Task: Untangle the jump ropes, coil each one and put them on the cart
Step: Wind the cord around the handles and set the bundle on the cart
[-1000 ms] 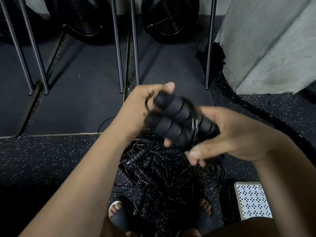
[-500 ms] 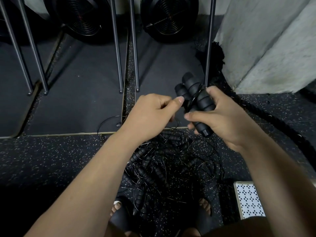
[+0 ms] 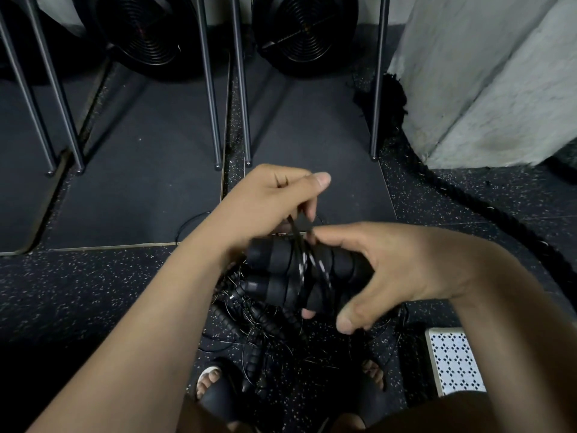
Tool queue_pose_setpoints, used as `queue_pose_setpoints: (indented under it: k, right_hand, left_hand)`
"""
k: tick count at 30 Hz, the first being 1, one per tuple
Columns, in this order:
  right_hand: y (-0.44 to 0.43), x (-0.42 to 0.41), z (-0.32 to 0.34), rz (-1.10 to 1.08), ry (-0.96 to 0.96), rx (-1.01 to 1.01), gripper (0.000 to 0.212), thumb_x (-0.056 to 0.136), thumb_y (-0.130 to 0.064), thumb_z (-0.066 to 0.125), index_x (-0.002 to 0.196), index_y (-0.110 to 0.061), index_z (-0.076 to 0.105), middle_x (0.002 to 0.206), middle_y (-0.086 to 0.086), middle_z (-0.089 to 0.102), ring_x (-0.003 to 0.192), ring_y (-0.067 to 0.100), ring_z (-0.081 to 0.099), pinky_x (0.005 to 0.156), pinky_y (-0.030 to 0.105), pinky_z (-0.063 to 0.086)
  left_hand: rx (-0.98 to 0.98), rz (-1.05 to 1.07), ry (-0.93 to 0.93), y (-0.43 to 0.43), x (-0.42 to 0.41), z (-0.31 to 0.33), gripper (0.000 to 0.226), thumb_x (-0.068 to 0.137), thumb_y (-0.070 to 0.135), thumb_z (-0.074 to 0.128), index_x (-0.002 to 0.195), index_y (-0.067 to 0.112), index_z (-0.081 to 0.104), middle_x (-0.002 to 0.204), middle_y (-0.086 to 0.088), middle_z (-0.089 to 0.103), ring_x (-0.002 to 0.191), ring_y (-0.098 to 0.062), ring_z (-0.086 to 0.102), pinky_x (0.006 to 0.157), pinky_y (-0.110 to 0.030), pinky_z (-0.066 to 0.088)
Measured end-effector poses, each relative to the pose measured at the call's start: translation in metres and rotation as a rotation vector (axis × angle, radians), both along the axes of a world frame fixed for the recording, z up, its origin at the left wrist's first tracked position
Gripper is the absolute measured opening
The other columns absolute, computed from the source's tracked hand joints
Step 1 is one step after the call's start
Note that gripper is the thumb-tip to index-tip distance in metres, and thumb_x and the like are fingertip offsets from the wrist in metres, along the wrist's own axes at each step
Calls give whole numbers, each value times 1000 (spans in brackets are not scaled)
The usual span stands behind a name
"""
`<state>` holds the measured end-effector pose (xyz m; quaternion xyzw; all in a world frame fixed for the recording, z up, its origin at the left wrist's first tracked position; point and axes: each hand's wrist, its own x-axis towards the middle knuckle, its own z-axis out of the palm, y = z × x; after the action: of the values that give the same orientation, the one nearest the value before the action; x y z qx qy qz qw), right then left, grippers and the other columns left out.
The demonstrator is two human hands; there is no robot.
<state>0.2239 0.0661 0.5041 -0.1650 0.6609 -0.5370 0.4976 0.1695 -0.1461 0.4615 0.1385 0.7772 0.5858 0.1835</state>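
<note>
Dark speckled gym floor [image 3: 93,292], metal rack legs [image 3: 215,89] behind. Right grip [image 3: 406,270] curled round paired black foam handles [image 3: 278,270], mid-frame. Left grip [image 3: 268,201] pinches thin cord [image 3: 300,267] wound across handles. Tangled jump ropes [image 3: 265,335] heaped on floor below, between feet [image 3: 212,382].

Bare arms [image 3: 140,323], black open-toed sandals [image 3: 221,401]

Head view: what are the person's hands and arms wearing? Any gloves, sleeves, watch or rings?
Nothing is worn. The left hand and right hand are bare, no gloves, and no rings show on the visible fingers. The left forearm and right forearm are uncovered to the frame edge: no sleeves, watch or bands. The left thumbnail is short and unpainted.
</note>
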Motion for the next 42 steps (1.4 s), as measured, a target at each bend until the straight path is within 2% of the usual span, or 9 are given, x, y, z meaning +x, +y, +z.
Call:
queue_pose_setpoints:
  k: [5,8,11,15,27,32,35,38,42]
  right_hand:
    - [6,-3,5,-215,92,-312,70,80,11,78,142,-10,52,121,23,74,78,29,70,61,46,58]
    - [1,-11,0,-476,136,-362,68,82,4,77,143,0,47,121,21,73,77,22,69,62,32,58]
    - [1,-20,-7,-787,239,-240,55,87,1,76,136,2,52,117,18,76,79,22,70,64,31,57]
    - [10,-25,-25,-996,324,95,50,88,-1,84,127,-6,55,109,19,77,78,30,77,66,41,64]
    - [-1,-13,-31,-327,194,487,38,85,-2,85,109,-18,60,85,6,73,65,21,70,54,35,55]
    - [-6,-2,-10,63,123,369,69,84,1,87,140,-21,53,84,4,75,69,15,69,61,35,58]
    - [0,2,2,39,12,116,82,85,9,84,151,-24,51,93,9,76,68,12,68,60,31,57]
    - [4,2,6,-67,22,-123,74,82,17,81,144,-17,58,99,24,70,66,13,65,54,24,54]
    - [3,-5,2,-325,65,-279,70,77,9,81,139,-6,51,105,15,71,69,17,66,53,25,53]
  left_hand:
    - [37,104,-66,-8,-5,-25,20,100,27,66,82,18,66,68,1,67,61,-16,59,60,-26,45]
    - [49,109,-62,5,4,-10,54,103,33,46,52,23,59,52,-2,47,55,-21,37,54,-35,28]
    - [-23,85,-56,13,4,-4,60,101,61,42,67,21,70,57,-8,43,52,-21,36,60,-37,28]
    - [-231,49,3,10,6,-13,61,108,59,46,70,18,70,51,1,47,45,-18,49,61,-34,42]
    - [-440,41,227,5,4,-14,52,106,50,58,65,22,71,48,7,55,49,-10,52,59,-31,42]
    - [-293,-41,164,2,4,-10,46,105,48,63,70,19,72,52,-5,56,50,-18,49,56,-31,40]
    - [-103,-102,20,3,2,0,47,108,41,57,74,11,70,50,-12,42,46,-17,36,46,-25,29]
    - [5,-31,-162,-2,-3,-12,39,112,30,52,83,6,64,54,2,60,47,-8,50,50,-20,40]
    - [-113,163,-159,-7,3,-35,25,104,16,60,79,20,60,71,-3,58,65,-21,56,59,-27,48]
